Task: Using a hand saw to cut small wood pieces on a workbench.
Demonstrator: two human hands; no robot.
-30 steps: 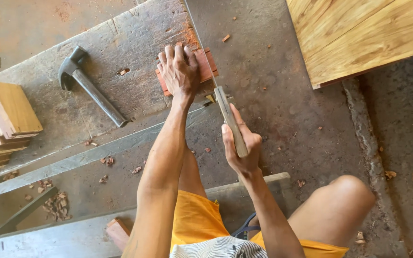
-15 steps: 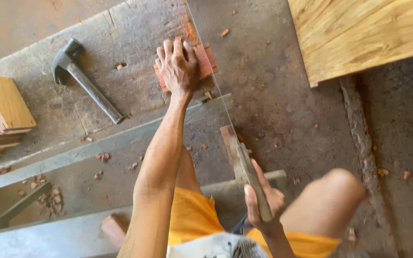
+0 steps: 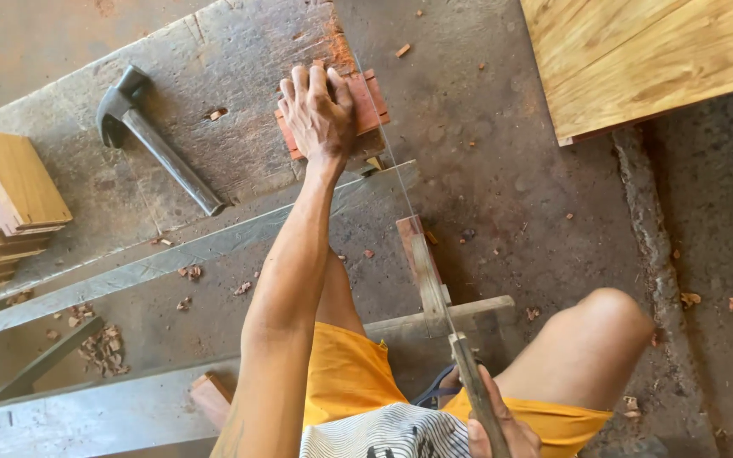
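My left hand (image 3: 317,114) presses flat on a reddish wooden piece (image 3: 368,108) lying at the edge of a grey workbench (image 3: 205,59). My right hand (image 3: 494,424) grips the wooden handle of a hand saw (image 3: 468,382) low in the view, near my lap. The saw's thin blade (image 3: 400,182) runs up from the handle to the right side of the reddish piece, just beside my left fingers. My knees and orange shorts fill the bottom of the view.
A hammer (image 3: 154,140) lies on the bench left of my hand. Stacked light wooden pieces (image 3: 2,199) sit at far left. A large pale wooden board (image 3: 646,59) fills the upper right. Wood chips litter the dirt floor (image 3: 519,187); a short plank (image 3: 422,263) leans below the bench.
My right hand has drawn the saw back toward my body, from close to the bench edge down to my lap. My left hand has stayed on the reddish piece.
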